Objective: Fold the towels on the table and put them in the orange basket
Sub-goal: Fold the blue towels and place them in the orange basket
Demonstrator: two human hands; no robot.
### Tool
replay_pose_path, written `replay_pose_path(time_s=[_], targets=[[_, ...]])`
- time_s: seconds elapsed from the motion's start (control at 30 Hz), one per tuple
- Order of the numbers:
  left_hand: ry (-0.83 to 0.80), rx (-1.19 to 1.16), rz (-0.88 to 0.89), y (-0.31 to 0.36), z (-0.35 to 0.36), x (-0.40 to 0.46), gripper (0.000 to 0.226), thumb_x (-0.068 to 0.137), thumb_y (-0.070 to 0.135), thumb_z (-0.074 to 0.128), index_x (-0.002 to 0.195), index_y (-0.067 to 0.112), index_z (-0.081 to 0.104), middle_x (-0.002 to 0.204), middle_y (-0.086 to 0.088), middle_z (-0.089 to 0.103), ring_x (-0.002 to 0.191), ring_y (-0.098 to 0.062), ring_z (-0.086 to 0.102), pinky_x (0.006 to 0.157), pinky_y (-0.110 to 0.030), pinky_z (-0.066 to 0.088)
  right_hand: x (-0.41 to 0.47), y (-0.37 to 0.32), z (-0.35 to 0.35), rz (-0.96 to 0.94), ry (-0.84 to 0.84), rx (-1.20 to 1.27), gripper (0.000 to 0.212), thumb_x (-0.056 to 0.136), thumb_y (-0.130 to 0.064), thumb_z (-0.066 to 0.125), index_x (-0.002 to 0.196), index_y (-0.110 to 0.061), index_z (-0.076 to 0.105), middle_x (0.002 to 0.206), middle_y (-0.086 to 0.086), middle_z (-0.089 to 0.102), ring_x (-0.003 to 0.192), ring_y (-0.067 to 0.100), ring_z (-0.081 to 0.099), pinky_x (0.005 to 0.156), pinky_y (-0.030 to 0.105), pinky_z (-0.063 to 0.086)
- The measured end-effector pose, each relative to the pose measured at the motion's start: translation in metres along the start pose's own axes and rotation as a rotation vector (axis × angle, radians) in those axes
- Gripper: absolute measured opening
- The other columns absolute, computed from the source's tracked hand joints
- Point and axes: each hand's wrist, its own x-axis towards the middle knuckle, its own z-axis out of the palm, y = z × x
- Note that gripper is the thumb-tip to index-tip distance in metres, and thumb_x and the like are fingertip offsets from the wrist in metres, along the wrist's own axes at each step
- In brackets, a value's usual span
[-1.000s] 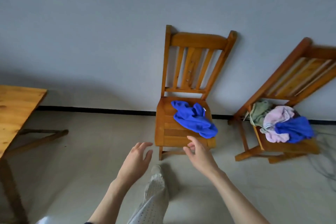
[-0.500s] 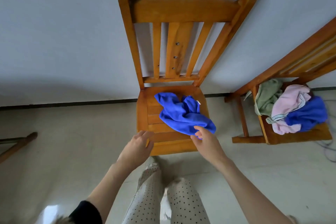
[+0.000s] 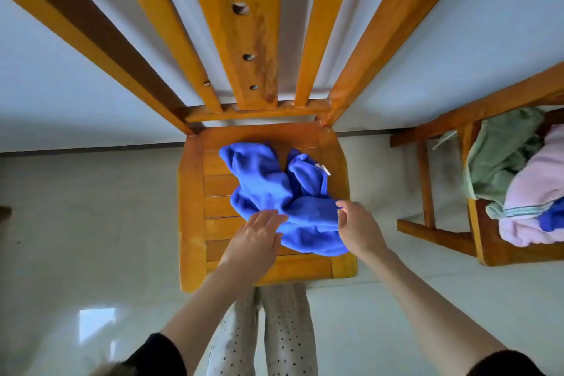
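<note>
— Towel first: the crumpled blue microfibre towel (image 3: 283, 201) lies mid-frame on the slatted orange wooden chair seat (image 3: 195, 214). Find two corners and lift clear.

— And the hands?

— Left hand (image 3: 254, 241) lies flat, fingers straight on its lower-left edge. Right hand (image 3: 358, 227) curls at the right edge; whether it's pinching cloth, I can't tell.

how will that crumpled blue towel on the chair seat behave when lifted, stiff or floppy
Probably floppy: the blue towel lies in soft bunched folds on the chair seat, so it should drape and sag. Likely light and not slippery, given its fuzzy cloth look. An edge overhanging the seat front may trail.
</note>
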Motion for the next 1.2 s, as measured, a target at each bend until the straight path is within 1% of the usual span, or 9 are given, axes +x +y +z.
replay_pose_path(time_s=[0.2,0.37,0.53,0.67,0.73,0.8,0.97,1.07,1.2], targets=[[-0.093,0.285,0.055,-0.003,0.028,0.040,0.054,0.100,0.027,0.034,0.149,0.026,0.011,0.157,0.004,0.007,0.144,-0.015,0.008,0.113,-0.031,0.015,0.035,0.009,0.022,-0.009,-0.048,-0.239,0.046,0.096,-0.036,0.043,0.138,-0.018,0.036,0.136,0.005,0.048,0.123,0.026,0.044,0.097,0.040,0.039],[-0.180,0.436,-0.015,-0.008,0.037,0.035,0.047,0.097,0.026,0.037,0.143,0.023,0.026,0.144,-0.001,0.031,0.127,-0.021,0.032,0.103,-0.033,0.031,0.029,0.013,0.032,-0.057,-0.001,-0.233,0.024,0.095,-0.032,0.044,0.112,-0.020,0.058,0.112,0.000,0.061,0.107,0.021,0.050,0.089,0.036,0.035],[0.022,0.290,0.071,0.002,0.027,0.038,0.049,0.093,0.011,0.043,0.139,0.024,0.035,0.140,0.005,0.037,0.125,-0.017,0.037,0.100,-0.028,0.031,-0.008,0.007,0.020,-0.230,0.132,0.122,0.014,0.088,-0.023,0.059,0.095,-0.013,0.064,0.092,0.000,0.064,0.091,0.022,0.054,0.081,0.031,0.035],[-0.178,0.124,0.165,0.019,0.015,0.054,0.046,0.091,0.024,0.053,0.135,0.032,0.040,0.142,0.016,0.036,0.137,-0.011,0.018,0.107,-0.029,0.017,-0.033,0.003,0.009,-0.324,0.026,0.308,0.011,0.086,-0.018,0.063,0.091,-0.009,0.063,0.085,-0.001,0.063,0.079,0.013,0.052,0.072,0.021,0.037],[-0.261,0.158,0.183,0.027,0.011,0.059,0.026,0.090,0.028,0.052,0.116,0.028,0.053,0.120,0.010,0.055,0.125,-0.012,0.036,0.104,-0.029,0.024,-0.040,0.005,0.006,-0.340,0.031,0.341,0.009,0.087,-0.020,0.061,0.090,-0.011,0.062,0.084,-0.007,0.059,0.075,0.005,0.048,0.069,0.017,0.036],[-0.228,0.155,0.176,0.033,0.006,0.058,0.015,0.089,0.031,0.052,0.102,0.024,0.056,0.099,0.004,0.062,0.101,-0.017,0.053,0.086,-0.027,0.034,-0.043,0.009,0.003,-0.335,0.027,0.328,0.007,0.089,-0.023,0.059,0.087,-0.016,0.057,0.080,-0.012,0.054,0.073,0.004,0.047,0.065,0.015,0.035],[-0.055,-0.016,0.107,0.035,-0.017,0.029,0.013,0.084,0.030,0.060,0.093,0.021,0.058,0.080,0.010,0.052,0.078,-0.013,0.047,0.064,-0.016,0.026,-0.045,0.009,-0.003,-0.337,-0.036,0.211,0.011,0.089,-0.024,0.056,0.096,-0.017,0.059,0.081,-0.006,0.063,0.069,0.014,0.055,0.063,0.016,0.037],[-0.192,-0.094,-0.016,0.032,-0.035,0.008,0.013,0.084,0.031,0.061,0.079,0.029,0.049,0.072,0.013,0.053,0.066,-0.007,0.049,0.054,-0.013,0.032,-0.051,0.002,-0.012,-0.395,0.048,0.054,0.015,0.088,-0.029,0.055,0.089,-0.018,0.064,0.076,-0.006,0.065,0.064,0.013,0.052,0.075,0.028,0.037],[-0.331,-0.218,-0.116,0.034,-0.056,-0.018,0.025,0.088,0.050,0.052,0.072,0.032,0.046,0.056,0.014,0.049,0.051,0.001,0.046,0.051,-0.013,0.032,-0.066,-0.014,-0.036,-0.495,0.158,-0.181,0.020,0.081,-0.031,0.066,0.070,-0.016,0.059,0.060,-0.004,0.060,0.055,0.019,0.054,0.068,0.033,0.038]])
